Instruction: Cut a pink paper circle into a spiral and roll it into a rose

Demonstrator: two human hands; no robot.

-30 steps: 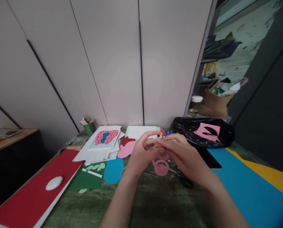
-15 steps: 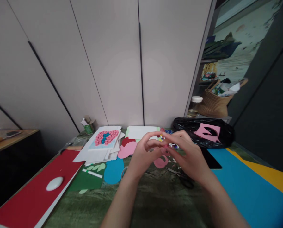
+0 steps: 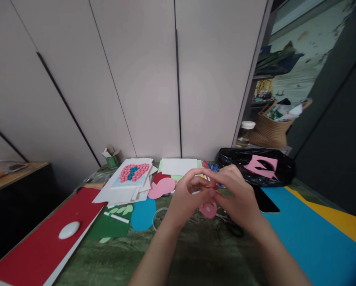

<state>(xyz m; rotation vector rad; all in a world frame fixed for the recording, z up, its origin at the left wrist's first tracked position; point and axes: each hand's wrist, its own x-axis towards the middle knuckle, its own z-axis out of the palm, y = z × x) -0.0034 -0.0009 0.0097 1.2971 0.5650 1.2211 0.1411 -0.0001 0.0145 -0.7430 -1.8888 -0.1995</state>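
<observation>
My left hand [image 3: 182,204] and my right hand [image 3: 240,198] meet above the middle of the table, fingertips pinched together. Between them they grip a pink paper spiral [image 3: 208,209], whose curled part hangs below the fingers. The pinched end is mostly hidden by my fingers. Scissors [image 3: 233,226] with dark handles lie on the table under my right hand, partly covered. Left of my left wrist are a round clear ring-shaped item [image 3: 155,222] and a blue paper shape [image 3: 142,214].
Pink paper ovals [image 3: 162,187] and a picture with pink and blue paper rolls [image 3: 133,174] lie farther back. A green-capped marker [image 3: 116,217] rests on green paper [image 3: 106,230]. A white mouse [image 3: 69,230] sits on red card [image 3: 25,254]. At right are a black bag [image 3: 286,171] and blue card [image 3: 315,234].
Both hands have shifted slightly right and down, still pinching. The hanging pink curl has swung right and now overlaps the scissors' blades; more of the round clear item shows.
</observation>
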